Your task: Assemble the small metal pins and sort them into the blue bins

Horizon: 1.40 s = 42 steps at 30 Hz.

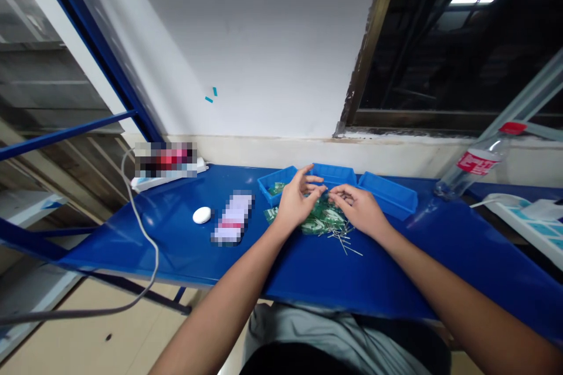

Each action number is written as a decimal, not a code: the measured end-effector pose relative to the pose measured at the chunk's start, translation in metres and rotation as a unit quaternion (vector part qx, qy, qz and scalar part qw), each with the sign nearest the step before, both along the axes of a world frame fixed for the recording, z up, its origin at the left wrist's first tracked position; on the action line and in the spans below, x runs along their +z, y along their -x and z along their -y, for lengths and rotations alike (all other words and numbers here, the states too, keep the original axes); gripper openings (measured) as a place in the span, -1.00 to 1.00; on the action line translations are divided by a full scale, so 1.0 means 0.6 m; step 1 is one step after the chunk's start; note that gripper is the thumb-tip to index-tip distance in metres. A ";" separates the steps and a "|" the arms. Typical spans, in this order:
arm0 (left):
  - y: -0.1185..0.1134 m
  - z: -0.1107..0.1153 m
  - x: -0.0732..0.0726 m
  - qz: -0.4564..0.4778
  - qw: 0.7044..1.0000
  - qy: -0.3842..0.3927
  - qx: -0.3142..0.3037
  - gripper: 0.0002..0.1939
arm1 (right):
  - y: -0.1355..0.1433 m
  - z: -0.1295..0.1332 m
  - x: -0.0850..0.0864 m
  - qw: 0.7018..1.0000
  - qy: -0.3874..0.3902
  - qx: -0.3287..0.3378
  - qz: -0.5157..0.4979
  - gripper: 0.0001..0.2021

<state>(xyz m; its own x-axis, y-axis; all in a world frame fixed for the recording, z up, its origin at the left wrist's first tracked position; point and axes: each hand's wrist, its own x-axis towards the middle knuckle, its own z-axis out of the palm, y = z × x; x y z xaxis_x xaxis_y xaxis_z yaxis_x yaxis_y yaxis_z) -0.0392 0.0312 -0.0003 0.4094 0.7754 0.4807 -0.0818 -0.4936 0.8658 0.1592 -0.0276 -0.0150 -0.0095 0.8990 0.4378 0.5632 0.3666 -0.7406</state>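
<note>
Over a pile of small green circuit boards (326, 222), my left hand (298, 198) has its thumb and a finger brought together, other fingers raised. My right hand (358, 206) is closed in a pinch just beside it, the fingertips of both hands almost meeting. Whatever lies between the fingertips is too small to make out. Several thin metal pins (345, 240) are scattered at the front of the pile, below my right hand. Behind my left hand, a blue bin (264, 186) holds some green boards.
Two more blue bins, a middle bin (334, 173) and a right bin (389, 194), stand behind my hands. Left are a white round object (202, 215) and a blurred flat item (233, 218). A tilted plastic bottle (477, 161) and a power strip (528, 225) are at right. A cable (147, 234) crosses the table's left side.
</note>
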 end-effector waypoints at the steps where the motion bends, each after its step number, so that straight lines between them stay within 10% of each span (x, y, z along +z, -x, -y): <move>1: 0.002 0.000 0.001 -0.009 1.000 -0.006 0.014 -0.38 | -0.001 -0.002 0.000 1.000 -0.002 -0.010 -0.005 -0.72; 10: 0.024 0.007 0.010 -0.214 0.958 -0.165 0.098 -0.62 | -0.026 -0.033 0.004 0.990 -0.031 -0.134 0.022 -0.57; 19: 0.031 0.002 0.012 -0.347 0.890 -0.256 0.148 -0.73 | -0.042 -0.027 0.018 0.928 -0.151 -0.164 0.297 -0.69; 29: 0.007 -0.057 0.024 -0.447 0.855 -0.214 0.151 -0.65 | -0.109 -0.036 -0.024 0.926 -0.079 -0.139 0.341 -0.68; 42: 0.001 -0.059 0.046 -0.443 0.867 -0.183 0.135 -0.80 | -0.123 -0.029 -0.009 0.940 -0.090 -0.101 0.314 -0.69</move>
<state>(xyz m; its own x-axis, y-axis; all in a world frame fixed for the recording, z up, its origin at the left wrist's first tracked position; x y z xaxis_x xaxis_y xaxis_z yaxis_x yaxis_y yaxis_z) -0.0398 0.0667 0.0273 0.5714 0.7622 0.3041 0.6962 -0.6464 0.3122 0.2332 -0.0100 -0.0204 -0.1538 0.8221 0.5482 0.9404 0.2921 -0.1741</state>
